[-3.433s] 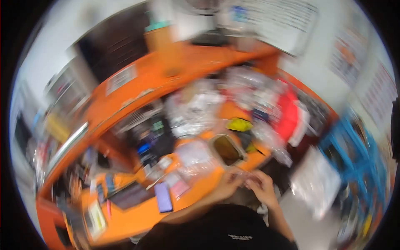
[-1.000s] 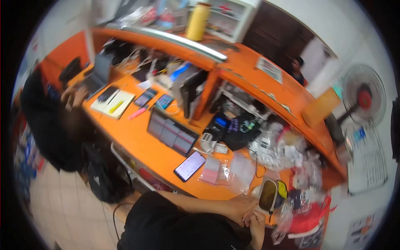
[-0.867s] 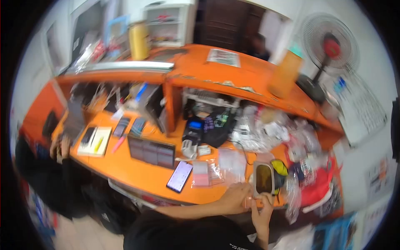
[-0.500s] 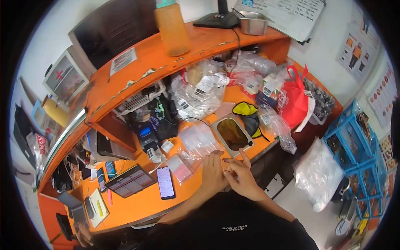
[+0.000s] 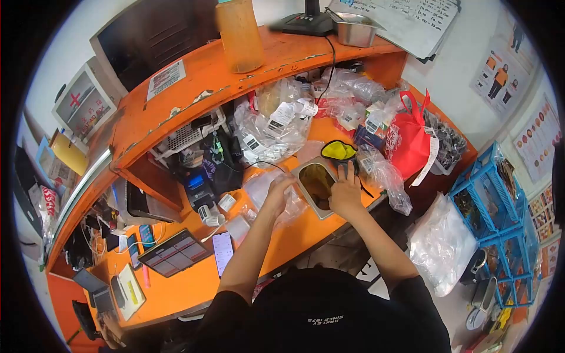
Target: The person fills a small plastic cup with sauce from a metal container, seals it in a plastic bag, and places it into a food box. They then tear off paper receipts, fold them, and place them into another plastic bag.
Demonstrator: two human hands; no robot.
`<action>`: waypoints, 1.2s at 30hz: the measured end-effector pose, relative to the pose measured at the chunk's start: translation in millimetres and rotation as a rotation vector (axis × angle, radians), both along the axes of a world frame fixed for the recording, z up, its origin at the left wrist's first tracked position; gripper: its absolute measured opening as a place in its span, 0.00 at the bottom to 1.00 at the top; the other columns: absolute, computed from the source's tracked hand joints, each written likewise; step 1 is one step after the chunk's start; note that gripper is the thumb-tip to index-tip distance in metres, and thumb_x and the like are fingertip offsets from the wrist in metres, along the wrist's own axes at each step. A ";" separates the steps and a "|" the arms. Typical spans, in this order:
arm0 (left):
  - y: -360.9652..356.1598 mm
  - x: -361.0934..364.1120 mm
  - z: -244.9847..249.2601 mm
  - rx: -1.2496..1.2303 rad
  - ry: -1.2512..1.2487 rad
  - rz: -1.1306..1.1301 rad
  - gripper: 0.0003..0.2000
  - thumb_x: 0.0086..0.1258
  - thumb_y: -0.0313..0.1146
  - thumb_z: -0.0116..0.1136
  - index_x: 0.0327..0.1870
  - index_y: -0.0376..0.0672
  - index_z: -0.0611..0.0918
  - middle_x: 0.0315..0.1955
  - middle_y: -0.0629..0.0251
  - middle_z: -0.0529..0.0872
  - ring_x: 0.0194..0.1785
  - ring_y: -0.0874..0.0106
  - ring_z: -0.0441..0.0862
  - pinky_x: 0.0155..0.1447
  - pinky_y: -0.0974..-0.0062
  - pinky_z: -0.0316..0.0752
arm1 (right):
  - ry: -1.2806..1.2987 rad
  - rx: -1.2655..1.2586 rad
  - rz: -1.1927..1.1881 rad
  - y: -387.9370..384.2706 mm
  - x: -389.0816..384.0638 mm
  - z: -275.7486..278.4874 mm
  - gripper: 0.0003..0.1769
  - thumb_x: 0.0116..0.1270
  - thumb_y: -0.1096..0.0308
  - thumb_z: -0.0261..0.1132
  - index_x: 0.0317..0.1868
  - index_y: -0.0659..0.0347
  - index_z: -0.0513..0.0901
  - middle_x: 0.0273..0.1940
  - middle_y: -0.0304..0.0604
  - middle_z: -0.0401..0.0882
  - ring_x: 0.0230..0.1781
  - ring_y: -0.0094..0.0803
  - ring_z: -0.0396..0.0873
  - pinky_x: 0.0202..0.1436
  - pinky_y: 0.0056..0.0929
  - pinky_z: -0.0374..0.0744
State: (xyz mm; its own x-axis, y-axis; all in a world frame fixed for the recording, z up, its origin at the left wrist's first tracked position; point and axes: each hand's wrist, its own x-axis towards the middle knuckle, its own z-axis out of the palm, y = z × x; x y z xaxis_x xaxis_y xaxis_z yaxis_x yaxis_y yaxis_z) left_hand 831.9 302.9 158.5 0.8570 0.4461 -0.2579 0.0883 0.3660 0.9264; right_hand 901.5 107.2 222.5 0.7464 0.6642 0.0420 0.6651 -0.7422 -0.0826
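Observation:
A rectangular metal container (image 5: pixel 308 197) with brownish-yellow contents or a shiny inside stands on the orange desk in front of me. My left hand (image 5: pixel 279 193) is at its left rim, fingers curled against the edge. On the opposite side, my right hand (image 5: pixel 346 194) grips the right rim, its fingers stretched forward along that side. What lies inside cannot be made out clearly. Just beyond the right fingers is a yellow and black item (image 5: pixel 339 150). Clear plastic packaging (image 5: pixel 263 189) lies beside my left hand.
A phone (image 5: pixel 223 253) and a tablet (image 5: pixel 174 253) are on the desk at left. Bagged goods (image 5: pixel 273 132) and a red bag (image 5: pixel 406 141) fill the back. Blue baskets (image 5: pixel 488 200) stand at right. Another person's hand (image 5: pixel 110 326) shows at lower left.
My hands were close together in front of the container. They have moved apart and forward to its two sides. The view has shifted slightly.

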 end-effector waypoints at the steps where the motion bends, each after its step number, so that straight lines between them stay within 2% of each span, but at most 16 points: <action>1: 4.5 9.8 -7.5 -0.120 -0.007 -0.006 0.16 0.58 0.41 0.66 0.44 0.45 0.79 0.46 0.66 0.79 0.52 0.68 0.73 0.58 0.68 0.65 | -0.016 -0.083 -0.002 5.4 3.5 -4.8 0.15 0.57 0.63 0.66 0.41 0.64 0.88 0.72 0.57 0.57 0.77 0.57 0.43 0.66 0.45 0.59; 5: 8.5 29.5 -14.8 -0.336 -0.100 -0.051 0.14 0.61 0.42 0.62 0.42 0.44 0.80 0.41 0.67 0.81 0.47 0.69 0.77 0.56 0.69 0.68 | -0.027 -0.273 0.015 18.2 3.0 0.0 0.16 0.59 0.64 0.62 0.44 0.63 0.88 0.73 0.56 0.58 0.77 0.54 0.43 0.63 0.41 0.58; 9: 1.2 36.1 -11.9 -0.410 -0.174 -0.155 0.11 0.62 0.40 0.62 0.39 0.43 0.81 0.37 0.67 0.82 0.46 0.70 0.77 0.56 0.71 0.69 | -0.070 -0.288 0.045 18.1 2.5 -11.3 0.16 0.59 0.64 0.62 0.44 0.62 0.88 0.71 0.55 0.61 0.76 0.53 0.45 0.61 0.42 0.57; 12: -0.5 44.0 -22.7 -0.359 -0.184 -0.111 0.11 0.62 0.41 0.61 0.38 0.44 0.81 0.38 0.66 0.81 0.47 0.68 0.76 0.55 0.67 0.68 | -0.246 -0.188 0.071 11.6 -1.3 -8.3 0.13 0.59 0.65 0.61 0.38 0.59 0.89 0.58 0.51 0.74 0.71 0.48 0.56 0.60 0.40 0.60; 13: -0.2 44.6 -26.8 -0.301 -0.193 -0.117 0.11 0.63 0.40 0.61 0.38 0.43 0.81 0.38 0.66 0.81 0.46 0.68 0.76 0.55 0.68 0.69 | -0.242 -0.191 0.068 5.2 -3.4 -4.7 0.13 0.59 0.65 0.61 0.38 0.59 0.89 0.58 0.51 0.74 0.71 0.48 0.56 0.60 0.40 0.60; 17: -7.5 44.3 -35.1 -0.057 -0.249 -0.066 0.10 0.64 0.36 0.60 0.39 0.40 0.82 0.35 0.68 0.82 0.42 0.75 0.77 0.52 0.74 0.70 | -0.107 -0.046 0.036 -27.0 -6.6 8.6 0.07 0.56 0.70 0.61 0.28 0.58 0.86 0.35 0.46 0.84 0.46 0.39 0.82 0.44 0.37 0.77; 18: -10.7 40.1 -29.7 0.021 -0.267 -0.066 0.09 0.64 0.36 0.60 0.38 0.40 0.82 0.34 0.69 0.81 0.41 0.76 0.76 0.50 0.75 0.70 | -0.164 -0.160 0.032 -32.8 -8.7 12.5 0.05 0.55 0.70 0.62 0.27 0.58 0.85 0.31 0.46 0.83 0.35 0.40 0.84 0.38 0.39 0.79; 19: -16.5 35.0 -20.3 0.099 -0.284 -0.063 0.08 0.64 0.36 0.60 0.37 0.41 0.82 0.33 0.70 0.81 0.41 0.77 0.76 0.49 0.75 0.70 | -0.145 -0.123 0.061 -42.4 -10.6 11.3 0.04 0.54 0.72 0.62 0.27 0.58 0.84 0.31 0.46 0.83 0.35 0.41 0.84 0.38 0.38 0.79; 21: -30.1 28.1 -1.7 -0.200 -0.270 -0.054 0.05 0.65 0.32 0.62 0.36 0.41 0.81 0.31 0.71 0.80 0.39 0.79 0.75 0.46 0.78 0.69 | -0.114 -0.015 0.061 -54.2 -15.5 5.9 0.06 0.53 0.75 0.61 0.31 0.62 0.82 0.32 0.49 0.82 0.37 0.43 0.83 0.39 0.40 0.80; 27: -42.6 27.7 -9.0 -0.280 -0.379 -0.114 0.02 0.66 0.28 0.62 0.35 0.42 0.81 0.30 0.74 0.80 0.35 0.84 0.75 0.40 0.85 0.67 | -0.051 0.131 0.040 -73.6 -29.9 -6.8 0.07 0.51 0.77 0.60 0.33 0.65 0.81 0.32 0.51 0.79 0.36 0.47 0.81 0.40 0.41 0.78; 28: -48.4 30.2 -9.0 -0.117 -0.407 -0.036 0.04 0.66 0.30 0.64 0.36 0.43 0.81 0.27 0.73 0.80 0.29 0.84 0.75 0.31 0.86 0.67 | -0.043 0.153 0.009 -75.3 -31.5 -7.6 0.08 0.50 0.77 0.60 0.33 0.65 0.81 0.32 0.51 0.79 0.37 0.47 0.80 0.42 0.41 0.77; 29: -47.1 30.6 -10.7 -0.122 -0.401 -0.048 0.04 0.66 0.30 0.64 0.36 0.43 0.81 0.27 0.73 0.80 0.29 0.84 0.75 0.31 0.86 0.67 | -0.038 0.150 -0.004 -75.9 -31.9 -7.1 0.08 0.50 0.77 0.60 0.33 0.65 0.81 0.32 0.51 0.79 0.37 0.47 0.80 0.42 0.41 0.77; 31: -47.0 29.8 -19.2 -0.006 -0.191 -0.092 0.04 0.64 0.26 0.63 0.37 0.39 0.81 0.34 0.69 0.81 0.41 0.77 0.78 0.47 0.80 0.71 | -0.131 0.178 0.005 -82.1 -36.1 -5.5 0.09 0.49 0.76 0.61 0.33 0.65 0.81 0.32 0.50 0.79 0.39 0.47 0.79 0.45 0.41 0.74; 33: -55.4 26.0 -13.7 -0.139 -0.266 -0.081 0.04 0.64 0.26 0.62 0.37 0.38 0.81 0.35 0.68 0.81 0.42 0.78 0.76 0.47 0.80 0.71 | -0.166 0.224 -0.032 -86.7 -37.8 -9.9 0.10 0.49 0.76 0.61 0.34 0.65 0.82 0.32 0.50 0.79 0.40 0.46 0.78 0.46 0.40 0.72; 35: -64.0 20.9 -1.1 0.052 -0.306 -0.093 0.05 0.65 0.32 0.64 0.37 0.43 0.81 0.24 0.72 0.79 0.14 0.85 0.68 0.15 0.82 0.59 | -0.155 0.242 -0.035 -93.1 -36.3 -18.2 0.10 0.49 0.76 0.60 0.35 0.64 0.81 0.32 0.50 0.79 0.39 0.45 0.78 0.45 0.40 0.72; 36: -64.4 16.2 3.5 0.093 -0.301 -0.130 0.05 0.65 0.31 0.64 0.37 0.42 0.81 0.27 0.71 0.80 0.18 0.84 0.70 0.20 0.83 0.63 | -0.144 0.225 -0.073 -95.8 -39.1 -18.9 0.10 0.49 0.76 0.60 0.35 0.64 0.81 0.32 0.50 0.79 0.39 0.45 0.78 0.45 0.40 0.72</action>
State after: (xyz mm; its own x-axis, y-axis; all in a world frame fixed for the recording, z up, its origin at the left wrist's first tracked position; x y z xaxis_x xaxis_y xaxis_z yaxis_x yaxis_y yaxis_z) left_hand 848.2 238.5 161.9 0.9397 0.3381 0.0519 -0.1540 0.2825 0.9468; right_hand 862.4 11.4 203.6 0.7674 0.5711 0.2913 0.6275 -0.7622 -0.1589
